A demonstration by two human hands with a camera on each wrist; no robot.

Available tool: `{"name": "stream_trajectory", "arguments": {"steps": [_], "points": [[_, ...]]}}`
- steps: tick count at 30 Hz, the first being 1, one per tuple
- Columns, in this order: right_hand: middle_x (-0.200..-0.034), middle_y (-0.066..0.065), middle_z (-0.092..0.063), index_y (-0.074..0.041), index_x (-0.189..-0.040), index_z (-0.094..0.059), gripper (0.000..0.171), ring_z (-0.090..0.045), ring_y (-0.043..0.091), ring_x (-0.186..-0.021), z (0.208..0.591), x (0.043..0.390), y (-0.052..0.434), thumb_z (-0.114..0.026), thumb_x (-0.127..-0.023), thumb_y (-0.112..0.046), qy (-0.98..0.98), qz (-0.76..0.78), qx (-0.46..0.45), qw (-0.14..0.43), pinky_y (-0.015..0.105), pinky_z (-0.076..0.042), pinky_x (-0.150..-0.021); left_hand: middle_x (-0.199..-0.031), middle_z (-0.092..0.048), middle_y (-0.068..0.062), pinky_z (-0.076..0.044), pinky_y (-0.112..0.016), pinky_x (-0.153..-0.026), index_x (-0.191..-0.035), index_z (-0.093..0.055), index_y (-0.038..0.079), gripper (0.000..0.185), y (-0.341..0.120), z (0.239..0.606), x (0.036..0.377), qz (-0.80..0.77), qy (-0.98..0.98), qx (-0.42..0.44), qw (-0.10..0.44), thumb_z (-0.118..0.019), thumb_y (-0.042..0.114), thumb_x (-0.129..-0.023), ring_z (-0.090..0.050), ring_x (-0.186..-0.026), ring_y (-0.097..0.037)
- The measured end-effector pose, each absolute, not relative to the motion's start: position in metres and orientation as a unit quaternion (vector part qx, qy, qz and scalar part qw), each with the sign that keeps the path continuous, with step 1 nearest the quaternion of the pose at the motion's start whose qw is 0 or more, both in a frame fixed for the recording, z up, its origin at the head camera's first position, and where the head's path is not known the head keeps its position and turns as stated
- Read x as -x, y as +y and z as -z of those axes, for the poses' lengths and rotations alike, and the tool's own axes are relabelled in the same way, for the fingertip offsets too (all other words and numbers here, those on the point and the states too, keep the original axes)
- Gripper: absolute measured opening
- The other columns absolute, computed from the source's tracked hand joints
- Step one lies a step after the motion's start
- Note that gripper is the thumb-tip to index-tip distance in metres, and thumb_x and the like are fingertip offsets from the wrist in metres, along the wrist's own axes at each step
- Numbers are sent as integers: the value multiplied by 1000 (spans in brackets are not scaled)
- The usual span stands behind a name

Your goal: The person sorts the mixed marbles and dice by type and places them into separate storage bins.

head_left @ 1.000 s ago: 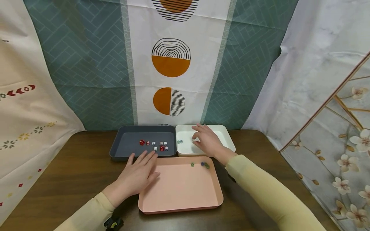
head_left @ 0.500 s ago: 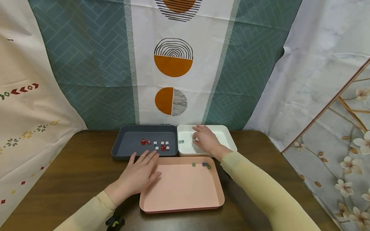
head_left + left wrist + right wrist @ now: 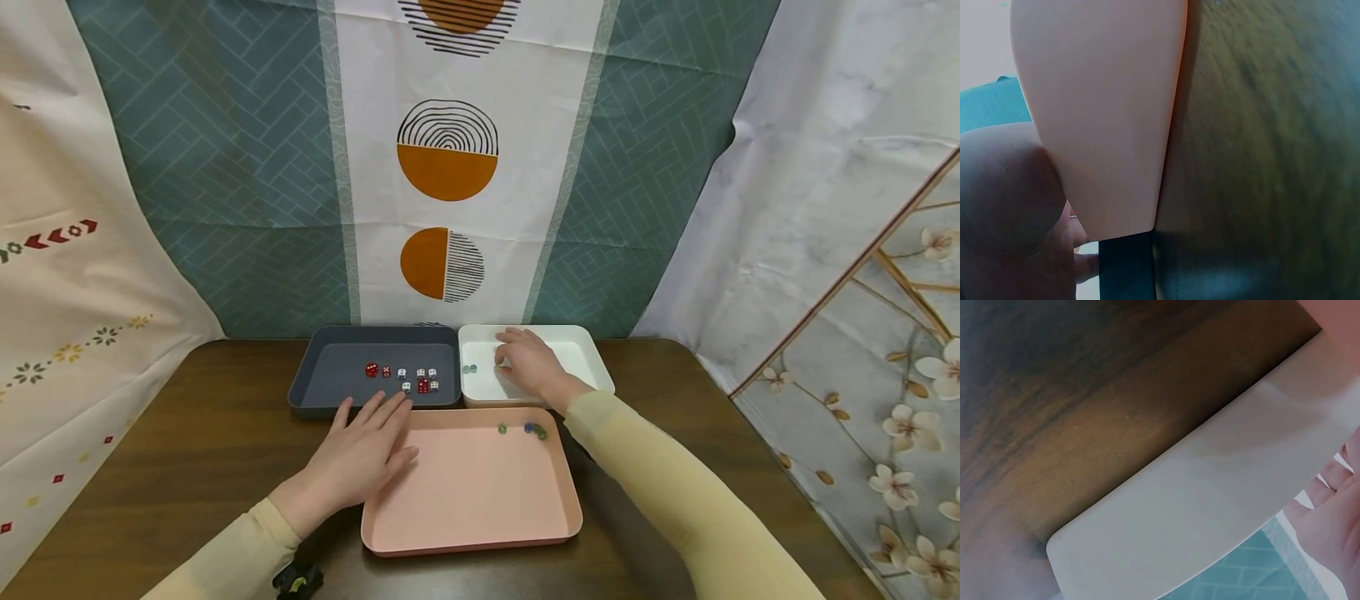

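Observation:
In the head view my left hand [image 3: 348, 462] lies with its fingers spread over the upper left corner of the pink tray [image 3: 472, 500], fingertips right at the front rim of the dark grey tray [image 3: 330, 367]. My right hand [image 3: 528, 362] reaches into the white tray [image 3: 581, 354], fingers bent and the thumb toward the index finger. Whether a small thing sits between those fingertips I cannot tell. Just left of them, two pale glass marbles [image 3: 469, 368] lie in the white tray. A green marble [image 3: 502, 428] and a blue marble [image 3: 528, 427] lie in the pink tray.
White dice [image 3: 421, 373] and red dice [image 3: 372, 370] lie in the dark grey tray. More green marbles [image 3: 539, 432] sit in the pink tray's upper right corner. All three trays stand close together on a brown wooden table [image 3: 225, 433], with a patterned cloth [image 3: 446, 275] hanging behind.
My right hand has shifted slightly left within the white tray, and its thumb and index finger have drawn closer together. The left hand stays in place.

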State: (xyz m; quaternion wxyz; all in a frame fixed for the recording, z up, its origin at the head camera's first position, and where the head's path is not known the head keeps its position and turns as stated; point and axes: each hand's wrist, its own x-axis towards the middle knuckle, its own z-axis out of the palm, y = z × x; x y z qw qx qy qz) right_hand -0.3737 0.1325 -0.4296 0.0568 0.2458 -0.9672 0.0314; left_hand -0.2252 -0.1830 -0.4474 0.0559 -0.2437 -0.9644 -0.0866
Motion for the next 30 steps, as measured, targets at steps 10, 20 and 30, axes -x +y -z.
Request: {"name": "stream_trajectory", "arguments": {"steps": [10,20,30], "points": [[-158,15,-61,-13,-110,-84,9,-46,37,-156,434,377,124,-82,-102,-11,-963,-28,-261,60,54,-28,-132,-173,-44,-16,-18,-79,-124,-166,-49,5,73,-184,449,225,88,-965,242,56,-68,48,-109,-36,-160,-45],[-160,15,-59,-13,-120,-83,17,-44,35,-157,434,377,122,-81,-103,-13,-964,-21,-258,57,53,-26,-133,-173,-44,-16,-19,-79,-124,-166,-49,6,72,-181,448,225,90,-964,244,54,-67,47,-110,-36,-160,-45],[-164,16,-55,-10,-136,-78,32,-43,37,-158,425,366,131,-78,-107,-22,-960,-17,-267,85,54,-26,-132,-172,-44,-17,-19,-80,-124,-165,-50,6,72,-182,447,225,87,-964,244,54,-68,47,-109,-37,-160,-45]]}}
